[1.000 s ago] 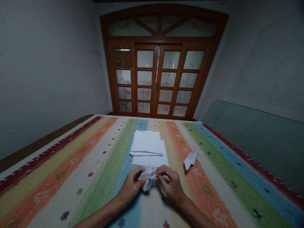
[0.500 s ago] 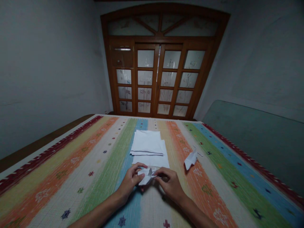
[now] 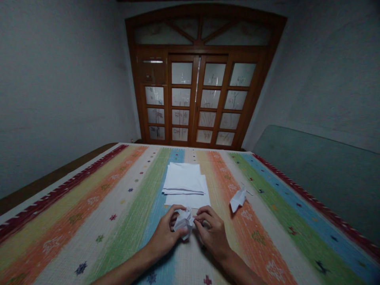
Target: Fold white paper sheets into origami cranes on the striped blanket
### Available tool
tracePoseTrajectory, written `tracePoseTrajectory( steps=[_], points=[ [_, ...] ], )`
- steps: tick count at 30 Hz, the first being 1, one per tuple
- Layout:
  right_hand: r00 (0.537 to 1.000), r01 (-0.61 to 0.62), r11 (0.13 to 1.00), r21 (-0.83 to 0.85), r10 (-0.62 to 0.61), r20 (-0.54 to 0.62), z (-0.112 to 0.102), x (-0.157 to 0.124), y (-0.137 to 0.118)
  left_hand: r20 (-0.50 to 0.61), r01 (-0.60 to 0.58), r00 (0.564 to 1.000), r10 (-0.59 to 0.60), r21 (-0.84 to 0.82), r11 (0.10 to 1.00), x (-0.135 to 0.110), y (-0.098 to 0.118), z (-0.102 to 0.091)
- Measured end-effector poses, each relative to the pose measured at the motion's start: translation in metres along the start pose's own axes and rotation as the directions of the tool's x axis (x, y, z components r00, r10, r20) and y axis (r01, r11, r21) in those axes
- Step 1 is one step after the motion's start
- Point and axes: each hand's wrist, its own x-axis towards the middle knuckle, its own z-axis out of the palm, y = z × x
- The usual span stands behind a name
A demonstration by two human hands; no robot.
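- Far left, a grey plaster wall (image 3: 59,87) came down behind a dark wooden ledge (image 3: 50,190), which ran along the edge of a striped woven cloth (image 3: 97,221) banded in red, orange, green and blue and dotted with small stitched motifs.
- Moving right, there was my left hand (image 3: 164,231), resting low on the cloth over the blue band, with my left fingers (image 3: 175,213) curled over and clamped on the left side of the paper.
- Dead centre, the task piece: a crumpled, folded white paper (image 3: 184,223), held up between both hands, just in front of the near edge of the sheets.
- Just beyond it lay a stack of white paper sheets (image 3: 184,184), flat on the cloth, with a folded strip across its lower part.
- Next came my right hand (image 3: 212,233), with my right fingers (image 3: 202,211) bent together at the paper's right side. They were right at its edge, but I could not tell whether they were gripping it.
- Further right, a small folded paper piece (image 3: 238,200) sat alone on the orange band, well apart from both hands.
- Beyond the cloth, a grey-green panel (image 3: 314,182) leaned against the wall, and glazed wooden doors (image 3: 197,99) stood straight ahead.
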Motion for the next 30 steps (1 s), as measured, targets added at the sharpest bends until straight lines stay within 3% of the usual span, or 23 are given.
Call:
tracePoseTrajectory(
  steps=[11,16,24,30],
  points=[
    [0.964,-0.265,0.927,0.265,0.255,0.072,0.0041,0.004,0.0046,-0.06,-0.03,0.998,0.028,-0.041,0.999,-0.0001,-0.0045,-0.0004],
    [0.964,-0.261,0.898,0.353,0.264,0.04,0.0041,0.0044,0.0015,-0.051,-0.022,0.998,0.02,-0.033,0.999,0.0001,-0.0024,0.0007],
    [0.916,-0.394,0.857,0.332,0.394,0.073,0.0049,0.0031,0.0024,-0.05,-0.021,0.999,0.021,-0.014,1.0,-0.0003,-0.0017,0.0006],
    [0.905,-0.405,0.827,0.39,0.424,0.041,0.0067,0.0039,0.0021,-0.055,-0.033,0.998,0.035,0.025,0.999,-0.0011,-0.0022,0.0005]
  ],
)
